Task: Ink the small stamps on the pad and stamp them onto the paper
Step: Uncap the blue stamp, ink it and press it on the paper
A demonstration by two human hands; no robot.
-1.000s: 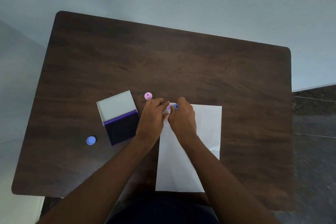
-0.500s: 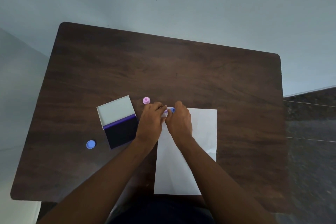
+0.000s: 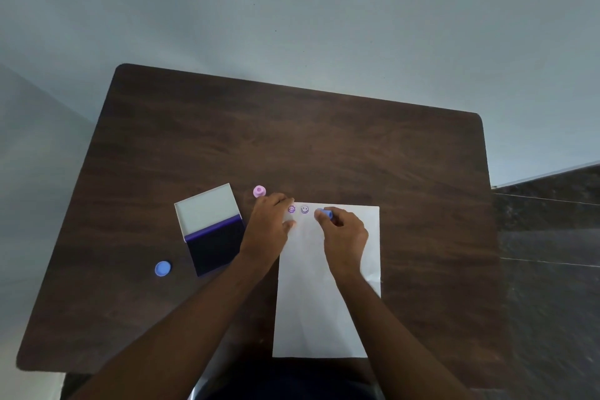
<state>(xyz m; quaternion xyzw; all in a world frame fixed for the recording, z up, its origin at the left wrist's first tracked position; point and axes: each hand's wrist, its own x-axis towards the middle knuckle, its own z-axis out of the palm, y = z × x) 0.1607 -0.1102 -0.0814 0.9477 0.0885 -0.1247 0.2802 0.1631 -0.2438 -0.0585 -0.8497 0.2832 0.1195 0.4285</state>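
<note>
A white paper lies on the dark wooden table. Two purple prints, a flower-like mark and a smiley face, show near its top left corner. My right hand grips a small blue stamp just right of the smiley, over the paper's top edge. My left hand rests flat on the paper's left top corner, holding nothing. An open ink pad with a dark blue surface and raised white lid lies to the left.
A pink stamp stands on the table just above my left hand. A blue cap lies left of the ink pad. Pale floor surrounds the table's far and left edges; a dark stone floor is at the right.
My right hand has moved right with the blue stamp, uncovering a smiley print on the paper. My left hand shifted slightly left. The camera view has tilted.
</note>
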